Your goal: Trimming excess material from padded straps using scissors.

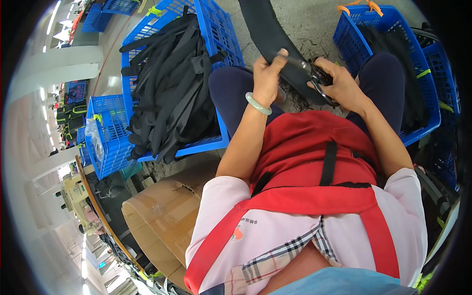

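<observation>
My left grip (268,76) clamped on a wide black strip (268,29) reaching far, my right grip (342,84) wrapped round scissors (308,68) near its right edge, a blue crate (221,34) left, a second crate (351,35) right

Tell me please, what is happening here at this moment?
A person in a red apron holds the edge of a wide black strip in the left hand. The right hand grips scissors, whose blurred blades lie over the strip; I cannot tell whether they are cutting. Many black strips fill the blue crate on the left; another blue crate on the right holds dark pieces.
</observation>
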### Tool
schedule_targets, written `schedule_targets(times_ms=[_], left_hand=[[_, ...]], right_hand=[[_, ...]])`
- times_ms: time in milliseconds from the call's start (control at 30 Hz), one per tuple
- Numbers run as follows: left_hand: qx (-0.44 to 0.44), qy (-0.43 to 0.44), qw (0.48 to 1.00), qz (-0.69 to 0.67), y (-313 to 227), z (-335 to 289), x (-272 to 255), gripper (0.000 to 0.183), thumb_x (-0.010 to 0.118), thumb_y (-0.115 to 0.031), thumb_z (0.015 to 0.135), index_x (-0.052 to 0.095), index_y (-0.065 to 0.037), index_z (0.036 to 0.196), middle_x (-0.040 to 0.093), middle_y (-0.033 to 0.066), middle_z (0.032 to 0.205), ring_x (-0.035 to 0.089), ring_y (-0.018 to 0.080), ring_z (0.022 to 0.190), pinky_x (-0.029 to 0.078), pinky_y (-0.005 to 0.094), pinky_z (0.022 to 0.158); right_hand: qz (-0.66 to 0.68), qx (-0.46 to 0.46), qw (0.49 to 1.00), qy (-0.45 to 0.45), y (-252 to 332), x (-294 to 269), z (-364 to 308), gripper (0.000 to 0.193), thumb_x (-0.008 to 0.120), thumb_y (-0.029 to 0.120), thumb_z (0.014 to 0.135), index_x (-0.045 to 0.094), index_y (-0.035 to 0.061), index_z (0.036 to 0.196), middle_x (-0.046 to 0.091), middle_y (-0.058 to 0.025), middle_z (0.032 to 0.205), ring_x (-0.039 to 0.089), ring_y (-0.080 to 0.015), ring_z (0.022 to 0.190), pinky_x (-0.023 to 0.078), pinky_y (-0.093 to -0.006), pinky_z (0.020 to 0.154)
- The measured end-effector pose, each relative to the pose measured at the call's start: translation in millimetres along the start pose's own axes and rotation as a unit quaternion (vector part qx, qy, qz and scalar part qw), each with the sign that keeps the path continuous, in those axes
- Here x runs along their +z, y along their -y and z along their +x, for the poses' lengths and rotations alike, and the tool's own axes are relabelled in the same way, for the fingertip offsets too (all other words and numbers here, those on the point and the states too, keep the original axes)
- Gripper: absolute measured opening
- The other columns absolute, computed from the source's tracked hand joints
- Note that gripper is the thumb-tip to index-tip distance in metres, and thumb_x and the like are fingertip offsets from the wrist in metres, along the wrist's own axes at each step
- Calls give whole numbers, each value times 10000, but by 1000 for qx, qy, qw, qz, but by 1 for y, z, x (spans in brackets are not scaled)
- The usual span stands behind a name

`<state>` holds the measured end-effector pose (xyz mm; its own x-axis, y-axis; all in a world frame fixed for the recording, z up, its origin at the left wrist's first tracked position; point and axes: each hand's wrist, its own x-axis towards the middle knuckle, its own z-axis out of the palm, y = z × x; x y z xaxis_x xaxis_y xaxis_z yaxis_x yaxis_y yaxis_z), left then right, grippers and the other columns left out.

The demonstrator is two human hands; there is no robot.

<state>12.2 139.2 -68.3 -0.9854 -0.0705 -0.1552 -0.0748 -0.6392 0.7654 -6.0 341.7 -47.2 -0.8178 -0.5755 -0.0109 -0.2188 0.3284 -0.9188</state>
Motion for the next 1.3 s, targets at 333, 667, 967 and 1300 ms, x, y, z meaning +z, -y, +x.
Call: schedule_targets(times_ms=[333, 667, 967, 1300], left_hand=[[-45, 33, 997, -55, -33, 10, -41, 238, 689, 9, 830, 637, -8, 1062, 675, 69, 1011, 654, 176, 900, 530, 307, 809], [5, 86, 993, -75, -26, 6, -28, 227, 667, 106, 798, 670, -32, 979, 687, 60, 946, 663, 172, 864, 540, 309, 813], [21, 101, 994, -28, -18, 4, -28, 242, 674, 121, 780, 669, -43, 959, 683, 50, 918, 654, 162, 840, 534, 293, 792], [34, 162, 983, -81, -16, -1, -30, 263, 641, 110, 814, 688, -72, 997, 687, 39, 997, 648, 163, 927, 514, 339, 907]], right_hand=[[185, 97, 966, 154, 14, -41, -14, 191, 675, 107, 859, 562, 14, 981, 537, 13, 796, 530, -67, 655, 442, -238, 584], [38, 10, 999, 32, -4, -1, -14, 369, 673, 56, 797, 490, 31, 1116, 455, -83, 830, 420, -116, 762, 403, -245, 692], [-99, 28, 994, 48, 3, -2, -14, 389, 643, 33, 767, 420, 18, 1085, 564, -220, 937, 548, -426, 862, 424, -433, 730], [-136, -15, 991, 12, 13, -2, -15, 389, 644, 30, 749, 413, -14, 1058, 564, -233, 980, 537, -448, 973, 432, -449, 798]])
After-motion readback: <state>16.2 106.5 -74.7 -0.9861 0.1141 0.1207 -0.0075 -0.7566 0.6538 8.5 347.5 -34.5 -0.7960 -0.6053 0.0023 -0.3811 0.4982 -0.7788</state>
